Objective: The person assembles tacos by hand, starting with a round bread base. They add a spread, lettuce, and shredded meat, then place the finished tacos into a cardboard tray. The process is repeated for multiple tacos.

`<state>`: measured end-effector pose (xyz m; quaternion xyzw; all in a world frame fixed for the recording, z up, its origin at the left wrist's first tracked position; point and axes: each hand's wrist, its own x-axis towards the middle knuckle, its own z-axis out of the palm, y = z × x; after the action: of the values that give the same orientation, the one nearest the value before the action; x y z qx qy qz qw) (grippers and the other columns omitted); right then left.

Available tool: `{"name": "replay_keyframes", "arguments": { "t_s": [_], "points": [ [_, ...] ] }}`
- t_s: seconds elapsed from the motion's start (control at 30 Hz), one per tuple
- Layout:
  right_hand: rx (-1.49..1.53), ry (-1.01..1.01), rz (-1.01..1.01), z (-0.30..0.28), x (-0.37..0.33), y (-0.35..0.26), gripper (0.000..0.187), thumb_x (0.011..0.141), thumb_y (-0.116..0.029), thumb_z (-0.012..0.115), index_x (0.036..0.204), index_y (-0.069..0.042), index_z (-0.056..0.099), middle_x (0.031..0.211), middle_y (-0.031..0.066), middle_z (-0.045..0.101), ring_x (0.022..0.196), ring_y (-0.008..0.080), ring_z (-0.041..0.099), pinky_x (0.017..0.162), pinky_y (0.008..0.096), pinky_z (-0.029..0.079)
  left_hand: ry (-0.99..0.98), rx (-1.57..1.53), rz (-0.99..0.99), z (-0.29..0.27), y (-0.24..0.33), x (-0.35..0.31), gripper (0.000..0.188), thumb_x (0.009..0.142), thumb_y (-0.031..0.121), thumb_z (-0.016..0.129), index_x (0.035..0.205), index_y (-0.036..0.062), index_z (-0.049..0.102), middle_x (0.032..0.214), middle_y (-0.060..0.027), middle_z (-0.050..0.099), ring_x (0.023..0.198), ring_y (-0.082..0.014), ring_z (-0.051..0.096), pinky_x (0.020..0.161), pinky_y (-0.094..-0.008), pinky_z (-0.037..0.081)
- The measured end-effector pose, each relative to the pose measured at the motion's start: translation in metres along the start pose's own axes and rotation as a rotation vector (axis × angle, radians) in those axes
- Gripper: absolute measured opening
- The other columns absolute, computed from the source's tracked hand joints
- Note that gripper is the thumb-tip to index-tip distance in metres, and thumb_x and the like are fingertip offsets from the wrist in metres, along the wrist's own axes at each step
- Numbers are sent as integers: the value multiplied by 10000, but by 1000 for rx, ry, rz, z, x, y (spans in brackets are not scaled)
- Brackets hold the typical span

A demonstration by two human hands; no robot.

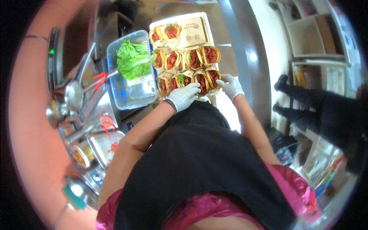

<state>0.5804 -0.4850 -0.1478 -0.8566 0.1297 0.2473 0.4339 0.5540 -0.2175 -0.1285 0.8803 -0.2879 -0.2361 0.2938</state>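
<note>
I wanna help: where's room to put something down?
Inside the plastic tub, between the lettuce and its near wall, and maybe the brown surface right of the tray. Filled buns crowd the tray; metal utensils crowd the tub's left.

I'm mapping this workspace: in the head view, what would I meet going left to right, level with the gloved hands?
Steel ladle, clear plastic tub, left gloved hand, rightmost filled bun of the nearest row, right gloved hand, person in dark clothing.
</note>
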Motion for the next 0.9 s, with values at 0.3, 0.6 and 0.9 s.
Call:
{"name": "replay_keyframes", "arguments": {
  "t_s": [0.3,0.6,0.9],
  "points": [
    [-114,138,-445,-20,-1,2,517,945,-322,672,1335,4,580,1268,227,620,1180,340,618,1004,408,484,557,-219,-418,46,64,-119,244,948,138,634,1184,89,667,1360,-105,600,1208,-287,600,1026,-363,486],
    [-106,-212,-1082,60,-32,-81,457,964,-160,639,1392,-30,545,1358,181,561,1284,324,506,1101,413,393,1005,-186,-938,175,158,-281,280,969,210,640,1203,62,683,1355,-124,593,1230,-300,579,1045,-371,477],
    [-228,-702,-1253,192,-171,-110,375,990,-112,597,1360,-59,570,1355,108,566,1215,232,545,1028,345,431,1570,-8,-1395,244,245,-423,233,952,132,651,1174,59,651,1195,-120,648,1149,-282,620,1014,-364,485]
  ]
}}
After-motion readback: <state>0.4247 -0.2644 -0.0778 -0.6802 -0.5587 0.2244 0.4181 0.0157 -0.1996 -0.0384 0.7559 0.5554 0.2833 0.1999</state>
